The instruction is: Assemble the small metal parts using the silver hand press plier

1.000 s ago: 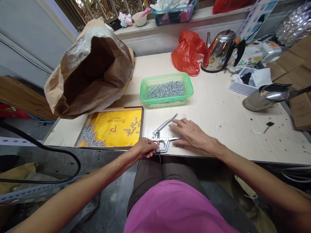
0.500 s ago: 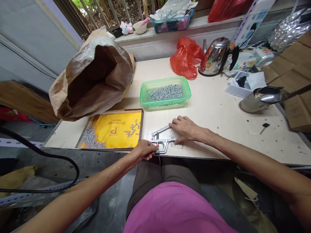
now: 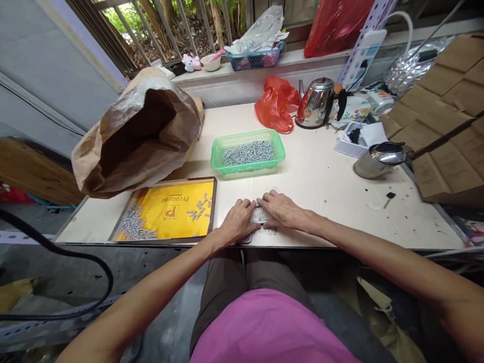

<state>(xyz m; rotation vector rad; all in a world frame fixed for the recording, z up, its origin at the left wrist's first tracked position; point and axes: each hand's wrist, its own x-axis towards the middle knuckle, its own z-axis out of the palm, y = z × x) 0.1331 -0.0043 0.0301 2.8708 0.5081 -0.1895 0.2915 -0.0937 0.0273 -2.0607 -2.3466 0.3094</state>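
A pair of metal hand pliers (image 3: 258,221) lies flat near the front edge of the table, mostly covered by my hands. My left hand (image 3: 237,221) is closed over the jaw end and the near part of the handles, hiding the spring and the jaws. My right hand (image 3: 282,209) is wrapped round the handle ends, thumb on the lower one and fingers on the upper. Whether a small part sits in the jaws is hidden. Left of my left hand is a shallow tray (image 3: 214,206) with a yellow lining and small silver metal pieces (image 3: 136,224).
A green basket (image 3: 215,164) of similar metal pieces stands behind my hands. A big open paper bag (image 3: 181,126) rises at the left. Further back are a red plastic bag (image 3: 276,103) and a steel kettle (image 3: 314,103); a metal pot (image 3: 372,162) stands at the right.
My left hand has moved from a pinch at the jaws to lie over the pliers. The handles now look closer together, my right hand still on them. The view has tilted up slightly.
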